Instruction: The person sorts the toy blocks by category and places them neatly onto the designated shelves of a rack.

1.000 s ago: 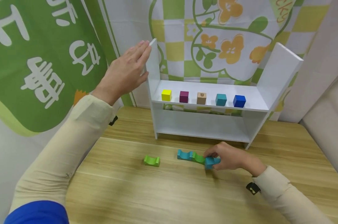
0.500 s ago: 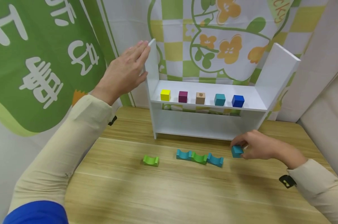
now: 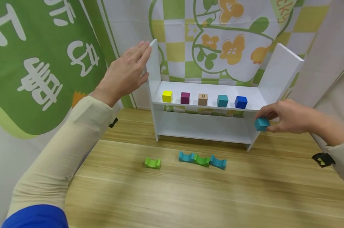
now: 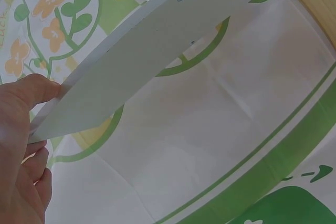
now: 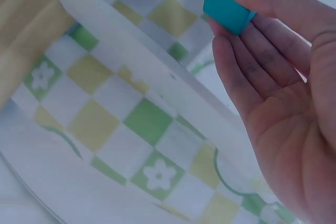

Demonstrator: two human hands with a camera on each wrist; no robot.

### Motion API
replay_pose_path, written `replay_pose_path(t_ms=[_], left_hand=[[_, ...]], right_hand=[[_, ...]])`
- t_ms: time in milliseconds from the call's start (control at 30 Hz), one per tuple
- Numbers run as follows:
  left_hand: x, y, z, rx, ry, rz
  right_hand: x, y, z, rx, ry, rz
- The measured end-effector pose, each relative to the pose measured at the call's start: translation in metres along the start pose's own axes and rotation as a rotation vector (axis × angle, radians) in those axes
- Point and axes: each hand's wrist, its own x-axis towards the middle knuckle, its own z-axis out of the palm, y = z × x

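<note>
My left hand [image 3: 126,71] steadies the white shelf [image 3: 209,84] at the top of its left side panel. In the left wrist view, the thumb and fingers [image 4: 37,174] lie on opposite sides of that panel [image 4: 121,72]. My right hand [image 3: 291,115] pinches a teal block [image 3: 262,124] between thumb and fingers, in front of the shelf's right side. The right wrist view shows this block [image 5: 228,3] at the fingertips, with a hollow in one face. Along the shelf's upper board sit yellow [image 3: 167,96], maroon [image 3: 185,98], wooden [image 3: 202,99], teal [image 3: 222,100] and blue [image 3: 241,102] cubes.
On the wooden table [image 3: 160,196], two blue notched blocks [image 3: 186,157] and a green one [image 3: 201,160] form a row before the shelf. Another green notched block [image 3: 153,163] lies to their left. A patterned curtain [image 3: 177,47] hangs behind the shelf.
My right hand has lifted the teal block away from the row on the table and carried it up and right, beside the shelf. My left hand has stayed on the panel.
</note>
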Motion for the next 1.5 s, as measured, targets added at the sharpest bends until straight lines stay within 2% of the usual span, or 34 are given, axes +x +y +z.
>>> replay_pose_path(t_ms=[200,400,700,1033,1500], left_hand=[[-0.001,0.0,0.0,0.004,-0.008,0.0],[-0.001,0.0,0.0,0.002,-0.019,-0.006],[0.001,0.001,0.002,0.002,-0.014,0.006],[0.0,0.001,-0.001,0.006,-0.013,-0.002],[-0.001,0.0,-0.001,0.015,-0.013,-0.003]], right_hand=[[0.009,0.003,-0.025,-0.063,0.035,0.021],[0.021,0.001,-0.038,-0.108,0.044,0.032],[0.035,0.005,-0.039,-0.125,-0.004,0.079],[0.047,0.0,-0.043,-0.207,-0.029,0.104],[0.054,-0.003,-0.041,-0.192,-0.085,0.149]])
